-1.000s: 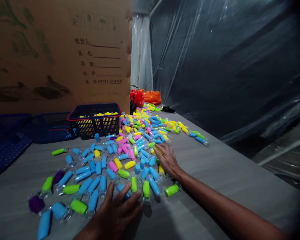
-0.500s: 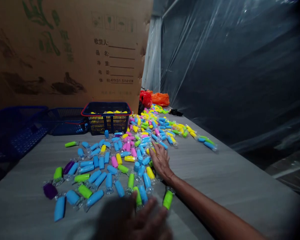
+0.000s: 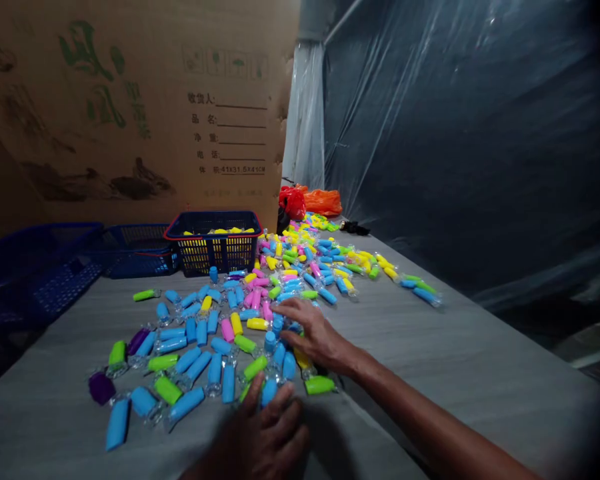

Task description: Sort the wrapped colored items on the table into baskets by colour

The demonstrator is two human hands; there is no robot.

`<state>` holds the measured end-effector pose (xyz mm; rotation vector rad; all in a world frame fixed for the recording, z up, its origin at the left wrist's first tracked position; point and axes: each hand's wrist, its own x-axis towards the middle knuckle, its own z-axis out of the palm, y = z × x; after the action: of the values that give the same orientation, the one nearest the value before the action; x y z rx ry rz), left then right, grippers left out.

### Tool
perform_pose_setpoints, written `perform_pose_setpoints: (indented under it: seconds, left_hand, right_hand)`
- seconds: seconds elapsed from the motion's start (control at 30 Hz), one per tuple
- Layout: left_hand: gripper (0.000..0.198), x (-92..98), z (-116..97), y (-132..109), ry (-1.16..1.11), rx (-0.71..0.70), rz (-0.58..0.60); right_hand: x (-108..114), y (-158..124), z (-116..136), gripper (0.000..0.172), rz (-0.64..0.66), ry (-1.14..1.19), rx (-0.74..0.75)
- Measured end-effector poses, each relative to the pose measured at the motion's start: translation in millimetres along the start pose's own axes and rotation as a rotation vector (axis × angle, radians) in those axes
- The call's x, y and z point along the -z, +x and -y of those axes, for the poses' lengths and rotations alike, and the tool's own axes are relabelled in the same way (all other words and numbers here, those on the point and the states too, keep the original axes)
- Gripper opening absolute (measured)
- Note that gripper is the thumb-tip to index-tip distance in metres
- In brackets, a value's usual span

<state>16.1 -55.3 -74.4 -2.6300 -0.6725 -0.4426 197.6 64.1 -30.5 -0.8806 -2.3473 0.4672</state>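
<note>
Many small plastic tubes with clear ends lie scattered over a grey wood-grain table (image 3: 430, 360), in blue, lime green, yellow, pink and purple. My right hand (image 3: 313, 333) lies spread over the middle of the pile, its fingers among blue tubes (image 3: 279, 355) and next to a yellow tube (image 3: 303, 360). My left hand (image 3: 267, 430) is at the pile's near edge, fingertips at a blue tube (image 3: 269, 392) and a green tube (image 3: 255, 368). Neither hand visibly holds a tube.
A dark blue mesh basket (image 3: 213, 215) holding yellow tubes stands at the back, before a large cardboard box (image 3: 130, 113). Blue plastic crates (image 3: 135, 261) stand at left. Red (image 3: 293, 203) and orange bags (image 3: 324, 203) lie beyond the pile; plastic sheeting (image 3: 455, 147) hangs at right.
My right hand has swung left across the pile, and my left hand has risen from the blurred low position. Several nearby tubes have shifted, and the view has moved slightly.
</note>
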Motion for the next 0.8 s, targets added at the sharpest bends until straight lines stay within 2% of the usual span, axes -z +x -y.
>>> perform_pose_setpoints:
  seconds: [0.1,0.2,0.27,0.33,0.4,0.47,0.57,0.6,0.67,0.8]
  left_hand:
    - [0.036,-6.9,5,-18,0.055,0.045,-0.030]
    - [0.022,-5.4,7,-27,0.120,0.108,-0.108]
    - [0.018,1.5,9,-25,0.123,0.180,-0.189]
    - [0.030,11.5,14,-13,0.073,0.282,-0.196]
    - [0.046,21.6,23,8,0.018,0.421,-0.120]
    - [0.051,29.5,36,32,-0.030,0.551,-0.017]
    - [0.028,36.1,52,58,-0.119,0.664,0.194]
    - [0.021,37.2,55,61,-0.145,0.685,0.253]
    - [0.024,38.2,59,58,-0.183,0.715,0.297]
    - [0.022,35.5,61,30,-0.249,0.782,0.332]
  right_hand:
    - [-1,9,6,0.026,0.062,-0.047,0.007]
    - [3,8,-7,0.014,0.000,-0.030,-0.054]
    - [8,5,-22,0.015,-0.028,-0.004,-0.109]
    - [14,0,-33,0.016,-0.029,0.024,-0.170]
    - [17,-3,-37,0.015,-0.033,0.050,-0.206]
    - [17,-4,-36,0.014,-0.026,0.073,-0.197]
    - [18,-3,-36,0.014,-0.023,0.092,-0.168]
    - [19,-2,-37,0.015,-0.044,0.087,-0.167]
    - [26,4,-43,0.016,-0.105,0.030,-0.180]
    - [46,32,-57,0.020,-0.108,-0.221,-0.237]
